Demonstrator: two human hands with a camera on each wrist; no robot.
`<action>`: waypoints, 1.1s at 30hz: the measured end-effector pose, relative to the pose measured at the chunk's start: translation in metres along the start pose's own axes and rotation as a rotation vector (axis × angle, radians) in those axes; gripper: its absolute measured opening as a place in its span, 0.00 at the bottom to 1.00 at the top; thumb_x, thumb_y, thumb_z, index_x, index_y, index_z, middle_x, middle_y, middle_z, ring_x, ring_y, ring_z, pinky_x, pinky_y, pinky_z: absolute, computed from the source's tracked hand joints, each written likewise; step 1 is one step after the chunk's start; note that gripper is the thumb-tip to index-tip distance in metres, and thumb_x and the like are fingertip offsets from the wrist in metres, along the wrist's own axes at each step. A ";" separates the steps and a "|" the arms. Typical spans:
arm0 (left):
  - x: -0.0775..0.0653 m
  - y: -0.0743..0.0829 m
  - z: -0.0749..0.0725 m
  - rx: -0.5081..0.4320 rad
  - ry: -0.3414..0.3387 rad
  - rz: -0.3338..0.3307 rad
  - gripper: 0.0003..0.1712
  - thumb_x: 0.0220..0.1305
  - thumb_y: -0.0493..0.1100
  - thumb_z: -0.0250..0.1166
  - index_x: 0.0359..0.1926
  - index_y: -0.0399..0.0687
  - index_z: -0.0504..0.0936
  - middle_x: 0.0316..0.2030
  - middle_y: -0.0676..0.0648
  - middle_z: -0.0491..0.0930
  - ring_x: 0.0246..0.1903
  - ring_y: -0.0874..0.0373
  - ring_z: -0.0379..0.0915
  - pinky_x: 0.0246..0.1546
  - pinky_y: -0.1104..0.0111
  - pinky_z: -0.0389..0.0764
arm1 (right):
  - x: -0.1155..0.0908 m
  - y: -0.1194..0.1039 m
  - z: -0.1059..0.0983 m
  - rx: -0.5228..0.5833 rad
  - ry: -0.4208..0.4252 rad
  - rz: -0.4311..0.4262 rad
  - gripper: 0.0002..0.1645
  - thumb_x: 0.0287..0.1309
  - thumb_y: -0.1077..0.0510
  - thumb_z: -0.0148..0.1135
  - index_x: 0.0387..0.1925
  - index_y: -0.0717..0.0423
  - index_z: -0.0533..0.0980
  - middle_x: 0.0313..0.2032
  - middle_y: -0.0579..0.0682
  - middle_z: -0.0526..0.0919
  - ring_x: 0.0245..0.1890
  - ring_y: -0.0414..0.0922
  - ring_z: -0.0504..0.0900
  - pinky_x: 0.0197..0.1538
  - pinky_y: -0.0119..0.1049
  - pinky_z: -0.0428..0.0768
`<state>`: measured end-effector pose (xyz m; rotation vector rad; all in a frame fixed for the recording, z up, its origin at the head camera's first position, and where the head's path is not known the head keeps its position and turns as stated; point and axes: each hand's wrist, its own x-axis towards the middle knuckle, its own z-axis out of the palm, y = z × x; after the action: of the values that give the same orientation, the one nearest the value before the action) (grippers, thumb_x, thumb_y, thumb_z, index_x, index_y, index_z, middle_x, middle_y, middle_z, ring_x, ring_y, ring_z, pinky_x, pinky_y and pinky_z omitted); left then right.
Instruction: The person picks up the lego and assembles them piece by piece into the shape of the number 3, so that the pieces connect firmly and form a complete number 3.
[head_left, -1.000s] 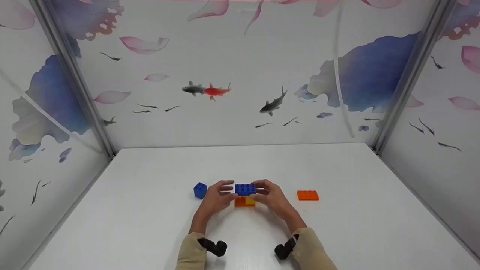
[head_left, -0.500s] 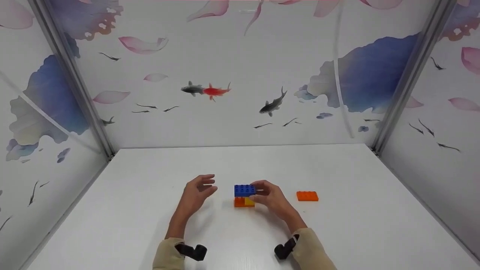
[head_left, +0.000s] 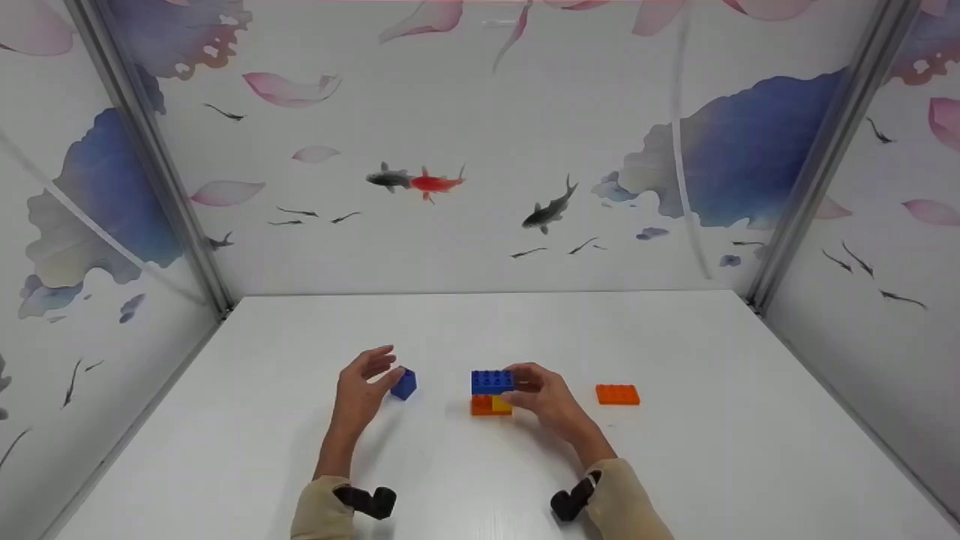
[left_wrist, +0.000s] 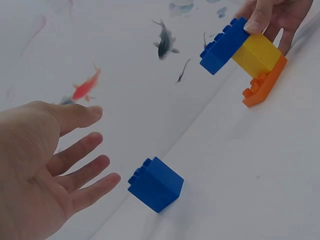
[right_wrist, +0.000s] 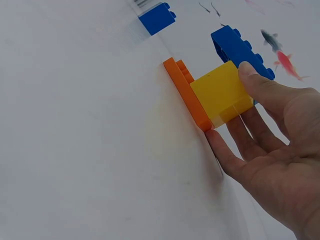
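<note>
On the table stands a stack of toy building bricks: a flat orange brick [head_left: 481,406] at the bottom, a yellow brick [right_wrist: 220,92] on its right half, and a long blue brick [head_left: 492,381] across the top. My right hand [head_left: 551,401] holds this stack from the right, thumb where yellow and blue meet, other fingers behind. To the left, a smaller blue brick [left_wrist: 157,185] rests on the table with its studs turned sideways. Beside it is my left hand [left_wrist: 55,165], fingers spread and holding nothing; a small gap to the brick shows in the left wrist view.
A loose flat orange brick [head_left: 618,394] lies on the table right of my right hand. White tabletop [head_left: 480,480] surrounds the bricks. Printed wall panels [head_left: 450,247] rise along its back and sides.
My left hand has left the brick stack and moved left to the small blue brick, which it hid half a second ago. The right hand has stayed at the stack.
</note>
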<state>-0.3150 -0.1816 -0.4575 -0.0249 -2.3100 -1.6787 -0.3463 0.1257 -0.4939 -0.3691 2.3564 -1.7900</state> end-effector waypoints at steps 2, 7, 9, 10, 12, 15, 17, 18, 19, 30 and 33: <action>0.001 -0.006 0.001 -0.010 -0.006 -0.024 0.27 0.65 0.37 0.68 0.64 0.41 0.75 0.60 0.34 0.79 0.64 0.38 0.73 0.65 0.49 0.75 | 0.000 0.000 -0.001 -0.002 0.002 0.006 0.28 0.61 0.51 0.69 0.62 0.48 0.74 0.60 0.53 0.79 0.59 0.49 0.78 0.65 0.46 0.79; 0.001 -0.019 0.003 -0.013 -0.044 -0.105 0.32 0.65 0.38 0.68 0.69 0.39 0.70 0.66 0.30 0.70 0.66 0.32 0.67 0.63 0.46 0.76 | -0.001 0.001 -0.003 0.004 0.009 0.025 0.28 0.61 0.51 0.69 0.62 0.48 0.73 0.60 0.52 0.79 0.58 0.49 0.78 0.67 0.46 0.78; 0.001 -0.023 0.005 -0.008 -0.045 -0.134 0.35 0.64 0.38 0.68 0.70 0.39 0.68 0.67 0.30 0.68 0.67 0.32 0.66 0.62 0.45 0.77 | -0.002 0.002 -0.004 0.007 0.010 0.027 0.28 0.61 0.52 0.69 0.62 0.49 0.73 0.60 0.53 0.79 0.58 0.49 0.78 0.67 0.47 0.77; 0.001 -0.025 0.006 -0.004 -0.045 -0.147 0.35 0.64 0.38 0.68 0.70 0.39 0.67 0.67 0.30 0.68 0.67 0.32 0.66 0.62 0.45 0.77 | -0.002 0.003 -0.004 0.009 0.010 0.030 0.28 0.61 0.51 0.69 0.62 0.49 0.73 0.60 0.53 0.79 0.58 0.49 0.78 0.67 0.47 0.77; 0.002 -0.028 0.008 0.007 -0.040 -0.168 0.37 0.63 0.38 0.69 0.71 0.38 0.66 0.67 0.30 0.68 0.66 0.32 0.67 0.62 0.46 0.77 | -0.002 0.003 -0.004 0.011 0.012 0.035 0.28 0.61 0.51 0.69 0.62 0.49 0.73 0.61 0.53 0.79 0.59 0.49 0.78 0.67 0.47 0.77; 0.003 -0.033 0.013 0.034 -0.026 -0.181 0.38 0.62 0.39 0.70 0.71 0.37 0.66 0.66 0.28 0.69 0.64 0.33 0.70 0.62 0.48 0.78 | -0.002 0.003 -0.002 0.013 0.011 0.042 0.29 0.61 0.50 0.70 0.62 0.49 0.73 0.61 0.52 0.78 0.59 0.49 0.78 0.67 0.47 0.77; 0.003 -0.035 0.015 0.048 -0.013 -0.187 0.39 0.62 0.39 0.71 0.70 0.36 0.66 0.65 0.28 0.71 0.63 0.33 0.72 0.61 0.50 0.79 | -0.002 0.004 -0.001 0.014 0.008 0.045 0.30 0.60 0.50 0.70 0.62 0.48 0.73 0.61 0.52 0.78 0.59 0.49 0.78 0.68 0.47 0.77; 0.003 -0.036 0.016 0.056 -0.007 -0.188 0.39 0.61 0.39 0.71 0.70 0.36 0.66 0.64 0.29 0.71 0.62 0.34 0.73 0.60 0.50 0.80 | -0.002 0.004 -0.001 0.015 0.005 0.046 0.30 0.60 0.49 0.70 0.62 0.48 0.73 0.61 0.52 0.79 0.59 0.48 0.78 0.68 0.47 0.77; 0.003 -0.036 0.016 0.059 -0.001 -0.184 0.38 0.61 0.39 0.71 0.69 0.35 0.67 0.63 0.29 0.72 0.61 0.34 0.73 0.59 0.51 0.81 | -0.002 0.004 -0.001 0.019 0.002 0.042 0.30 0.60 0.49 0.70 0.62 0.49 0.73 0.61 0.52 0.79 0.59 0.49 0.78 0.67 0.47 0.77; 0.003 -0.033 0.020 0.078 0.046 -0.180 0.24 0.63 0.37 0.69 0.59 0.34 0.77 0.54 0.31 0.80 0.54 0.41 0.80 0.55 0.56 0.83 | 0.000 0.001 -0.001 0.027 0.004 0.023 0.28 0.61 0.51 0.69 0.62 0.48 0.74 0.60 0.52 0.79 0.58 0.48 0.78 0.67 0.46 0.77; 0.003 -0.031 0.019 0.088 0.050 -0.183 0.24 0.64 0.37 0.68 0.59 0.33 0.77 0.54 0.31 0.80 0.54 0.41 0.79 0.55 0.56 0.83 | 0.000 0.000 0.000 0.025 0.005 0.024 0.29 0.61 0.51 0.69 0.62 0.49 0.74 0.61 0.52 0.78 0.58 0.49 0.78 0.67 0.47 0.77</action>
<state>-0.3272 -0.1743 -0.4911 0.2506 -2.4082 -1.6370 -0.3460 0.1254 -0.4940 -0.3320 2.3292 -1.8094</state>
